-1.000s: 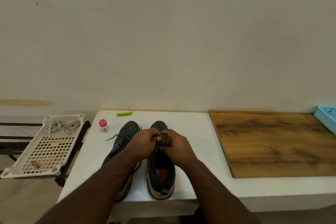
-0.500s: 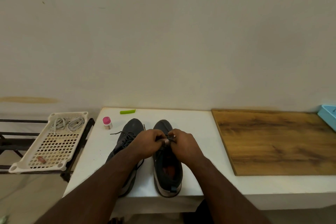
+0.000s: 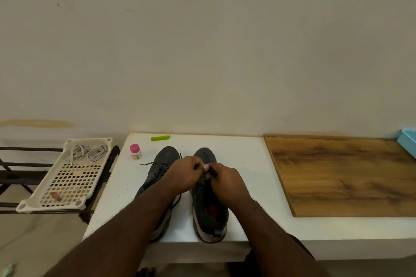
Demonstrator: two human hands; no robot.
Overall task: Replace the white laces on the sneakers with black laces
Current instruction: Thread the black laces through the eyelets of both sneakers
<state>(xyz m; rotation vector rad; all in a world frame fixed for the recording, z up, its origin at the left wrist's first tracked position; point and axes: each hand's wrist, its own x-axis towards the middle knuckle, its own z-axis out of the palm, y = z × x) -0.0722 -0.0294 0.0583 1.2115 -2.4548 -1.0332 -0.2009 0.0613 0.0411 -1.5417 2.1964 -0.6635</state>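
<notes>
bare table right of sneakers, bottle left

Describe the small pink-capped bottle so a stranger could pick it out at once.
Start at the white table against the wall and go to its far left corner. There, left of the left sneaker and in front of the green clip, stands the small bottle. It is the only upright thing on the table, and its round pink cap matches nothing nearby.

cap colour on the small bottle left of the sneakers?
Pink cap, on the small bottle; head view.
</notes>
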